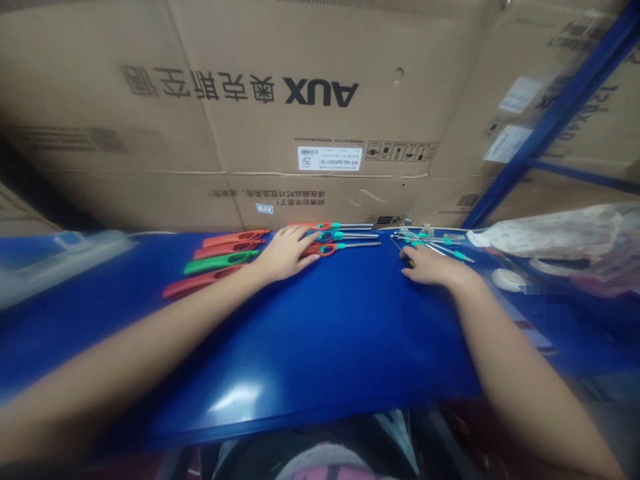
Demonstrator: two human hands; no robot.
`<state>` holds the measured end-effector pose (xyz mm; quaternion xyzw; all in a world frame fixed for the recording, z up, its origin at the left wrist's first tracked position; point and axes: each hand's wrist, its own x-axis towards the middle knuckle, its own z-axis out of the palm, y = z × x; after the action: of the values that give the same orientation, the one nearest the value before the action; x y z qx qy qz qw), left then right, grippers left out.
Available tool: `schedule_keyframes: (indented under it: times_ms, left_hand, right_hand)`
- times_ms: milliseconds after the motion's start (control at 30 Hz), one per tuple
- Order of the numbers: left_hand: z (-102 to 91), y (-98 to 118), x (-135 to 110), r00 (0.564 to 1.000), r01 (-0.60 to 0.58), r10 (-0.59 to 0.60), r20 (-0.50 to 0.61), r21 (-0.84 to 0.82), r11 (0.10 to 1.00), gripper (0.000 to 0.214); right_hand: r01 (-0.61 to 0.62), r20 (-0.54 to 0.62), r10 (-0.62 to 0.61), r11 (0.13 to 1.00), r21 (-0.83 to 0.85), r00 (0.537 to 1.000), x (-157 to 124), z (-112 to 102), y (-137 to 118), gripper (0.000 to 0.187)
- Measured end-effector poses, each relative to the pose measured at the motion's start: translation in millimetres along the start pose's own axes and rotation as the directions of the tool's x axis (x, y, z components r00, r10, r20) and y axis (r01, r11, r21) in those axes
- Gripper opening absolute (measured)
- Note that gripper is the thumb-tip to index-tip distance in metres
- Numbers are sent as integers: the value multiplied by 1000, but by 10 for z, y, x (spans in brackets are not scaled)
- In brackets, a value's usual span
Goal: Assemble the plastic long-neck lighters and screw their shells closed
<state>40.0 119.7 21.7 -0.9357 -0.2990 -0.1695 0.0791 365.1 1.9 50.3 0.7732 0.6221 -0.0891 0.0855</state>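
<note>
My left hand (pixel 286 255) lies with fingers stretched and thumb apart over long-nosed lighters at the back of the blue table. Three lighters with metal tubes and teal collars, an orange one (pixel 325 226), a blue one (pixel 345 236) and a red one (pixel 340 247), point right from under it. My right hand (pixel 425 265) is closed at a loose pile of metal lighter tubes with teal collars (pixel 453 241). A thin dark shaft sticks out from its fingers, and a bit of yellow shows inside; most of this slim tool is hidden.
Left of my left hand lie several lighter bodies, among them a green one (pixel 220 262) and a red one (pixel 200 281). Large cartons (pixel 250 40) stand behind the blue table (pixel 340 333). To the right are a white round object (pixel 507 280), plastic bags (pixel 545 233) and a blue metal post (pixel 560 113).
</note>
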Motion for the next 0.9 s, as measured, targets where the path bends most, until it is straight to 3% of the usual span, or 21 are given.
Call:
schedule_keyframes:
  times_ms: [167, 533, 767, 900]
  left_hand:
    - [117, 114, 48, 994, -19, 14, 108, 48, 999, 67]
    - [78, 200, 121, 993, 45, -49, 107, 39, 998, 68]
    - [-206, 374, -86, 999, -3, 4, 35, -40, 999, 58]
    - [-473, 344, -328, 1000, -7, 7, 3, -85, 996, 44]
  right_hand:
    - [10, -3, -10, 1000, 2, 1000, -1, 5, 3, 43]
    - [16, -4, -16, 1000, -9, 1000, -12, 4, 1, 43]
    - [78, -91, -82, 996, -48, 992, -28, -13, -37, 46]
    - [257, -235, -259, 966, -40, 937, -48, -28, -137, 36]
